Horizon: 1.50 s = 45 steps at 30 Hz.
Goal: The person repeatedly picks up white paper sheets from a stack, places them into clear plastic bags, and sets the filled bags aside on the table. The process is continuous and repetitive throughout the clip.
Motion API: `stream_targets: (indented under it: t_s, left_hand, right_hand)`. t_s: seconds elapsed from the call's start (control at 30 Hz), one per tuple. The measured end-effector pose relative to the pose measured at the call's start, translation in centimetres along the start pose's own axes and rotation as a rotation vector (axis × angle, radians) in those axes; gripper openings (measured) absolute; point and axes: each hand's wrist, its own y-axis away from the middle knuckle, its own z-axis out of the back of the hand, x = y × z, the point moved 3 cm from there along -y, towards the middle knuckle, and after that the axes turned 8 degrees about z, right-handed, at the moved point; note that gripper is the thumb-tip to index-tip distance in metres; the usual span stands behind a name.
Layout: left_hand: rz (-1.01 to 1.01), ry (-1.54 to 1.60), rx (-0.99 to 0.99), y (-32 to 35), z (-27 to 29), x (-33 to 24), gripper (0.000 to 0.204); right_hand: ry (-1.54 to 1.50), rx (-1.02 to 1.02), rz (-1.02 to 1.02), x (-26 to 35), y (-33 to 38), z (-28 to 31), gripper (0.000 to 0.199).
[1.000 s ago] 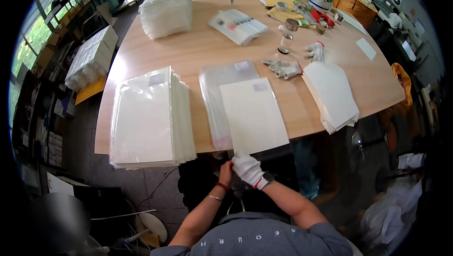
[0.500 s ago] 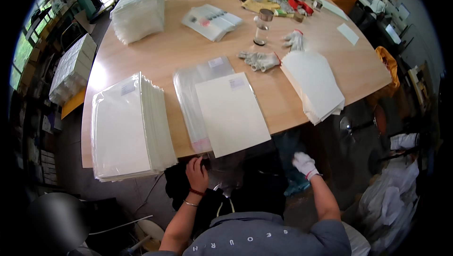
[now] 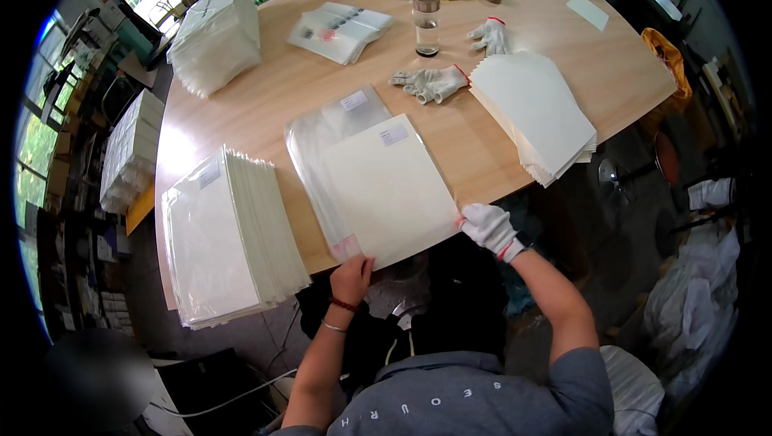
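Step in hand, as judged: seating a white sheet [image 3: 386,191] inside a clear plastic sleeve [image 3: 322,126] at the near edge of the round wooden surface [image 3: 265,90].

Hands:
- Left hand [image 3: 351,277], bare, fingers curled up over the near left corner of the sheet, at the sleeve's pink-edged mouth. It appears to pinch that corner.
- Right hand [image 3: 487,226], in a white glove, fingers bunched and gripping the near right corner of the sheet.

Next move, as judged: both corners need an even push toward 12 o'clock so the sheet slides square into the sleeve without creasing.

Packages and labels:
- At 9 o'clock from the sheet, a tall stack of filled sleeves [image 3: 229,235], white, rectangular, with a small pale label at its far corner.
- The sheet and the sleeve each carry a small rectangular white label near the far edge.
- At 2 o'clock, a fanned stack of bare white sheets [image 3: 535,110].
- At 12 o'clock, a pair of spare gloves [image 3: 430,82] and a glass jar [image 3: 426,24].
- At 11 o'clock, a bundle of clear sleeves [image 3: 215,38].
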Motion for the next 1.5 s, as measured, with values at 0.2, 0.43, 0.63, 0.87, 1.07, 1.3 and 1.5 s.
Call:
stream_targets:
  t_s: [0.2,0.43,0.63,0.87,1.07,1.3,1.5]
  left_hand:
    - [0.314,-0.154,-0.029,0.6,1.0,1.2,0.03]
    - [1.047,1.323,0.287,2.9,-1.7,0.5,0.019]
    - [0.726,1.154,0.283,2.3,1.3,-0.4,0.014]
    - [0.184,0.712,0.185,2.1,19.9,-3.0,0.003]
    - [0.557,0.799,-0.504,5.7,32.5,8.8,0.007]
    - [0.367,-0.627,-0.492,4.4,29.7,10.6,0.044]
    - [0.421,-0.431,0.105,0.9,25.8,9.4,0.052]
  right_hand:
    - [0.132,-0.196,-0.415,-1.2,1.5,-2.0,0.018]
    - [-0.35,-0.244,-0.703,-1.6,2.6,-3.5,0.02]
    - [-1.032,-0.231,-0.635,2.4,3.5,-2.5,0.019]
    - [-1.076,-0.108,-0.214,11.8,0.1,-5.5,0.011]
    - [-1.351,0.22,0.034,25.9,-13.2,-4.8,0.01]
    - [-0.959,0.12,0.161,29.9,-14.5,-6.2,0.017]
    - [-1.452,0.247,0.005,26.9,-12.7,-5.6,0.012]
